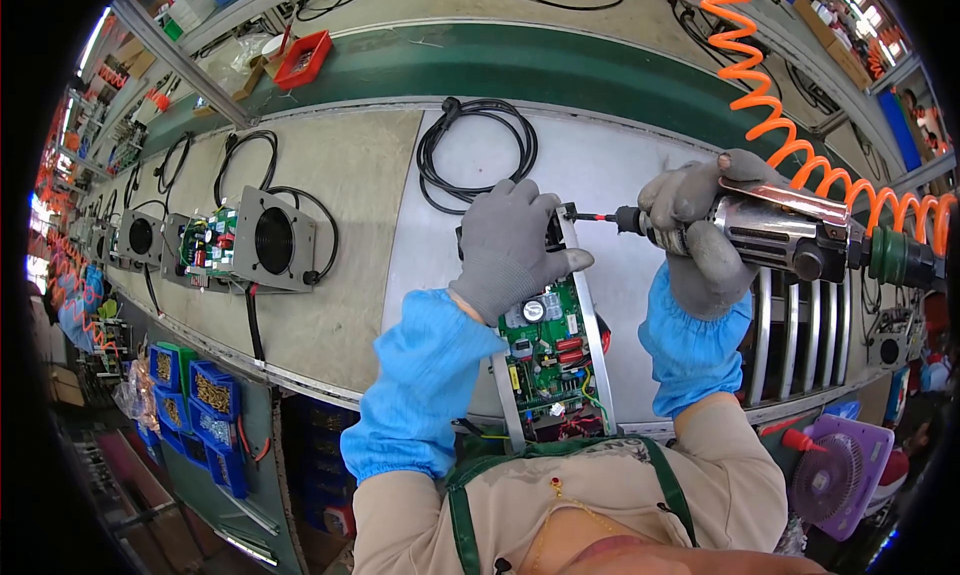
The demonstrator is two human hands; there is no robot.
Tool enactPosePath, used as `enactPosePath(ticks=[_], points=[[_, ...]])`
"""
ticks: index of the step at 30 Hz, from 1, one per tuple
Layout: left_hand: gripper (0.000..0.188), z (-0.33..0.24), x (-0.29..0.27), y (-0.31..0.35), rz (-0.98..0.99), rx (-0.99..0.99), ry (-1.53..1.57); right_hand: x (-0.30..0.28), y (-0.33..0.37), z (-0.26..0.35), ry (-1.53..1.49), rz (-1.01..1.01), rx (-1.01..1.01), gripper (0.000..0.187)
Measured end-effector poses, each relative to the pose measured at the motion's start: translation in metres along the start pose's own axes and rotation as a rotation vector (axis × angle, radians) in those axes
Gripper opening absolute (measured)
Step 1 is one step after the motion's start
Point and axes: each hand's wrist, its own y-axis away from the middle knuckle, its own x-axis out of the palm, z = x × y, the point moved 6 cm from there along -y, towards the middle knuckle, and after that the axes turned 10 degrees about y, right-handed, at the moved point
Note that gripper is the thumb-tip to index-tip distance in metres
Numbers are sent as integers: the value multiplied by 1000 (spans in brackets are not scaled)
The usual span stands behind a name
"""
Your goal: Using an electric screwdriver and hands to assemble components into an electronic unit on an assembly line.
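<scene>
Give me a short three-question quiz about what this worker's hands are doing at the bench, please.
1. True or false: the right hand holds a power screwdriver fed by an orange coiled hose.
2. What does the left hand press on?
A. the black coiled cable
B. the assembly with the green circuit board
C. the red tray
3. What colour are the bins of small parts below the bench edge, at the person's left?

Key: 1 true. 2 B. 3 blue.
</scene>
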Motion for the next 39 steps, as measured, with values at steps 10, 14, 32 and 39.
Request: enactPosePath(ticks=[10,14,32,39], points=[[57,-7,0,7,-76,82,-23,14,7,3,56,164,-130,50],[56,-8,1,9,-125,116,-60,29,11,6,140,81,-99,45],[55,-4,4,9,-81,34,-40,33,-17,-24,169,-204,229,46],[59,-3,8,6,-15,0,-61,42,-40,-30,283,-111,337,35]])
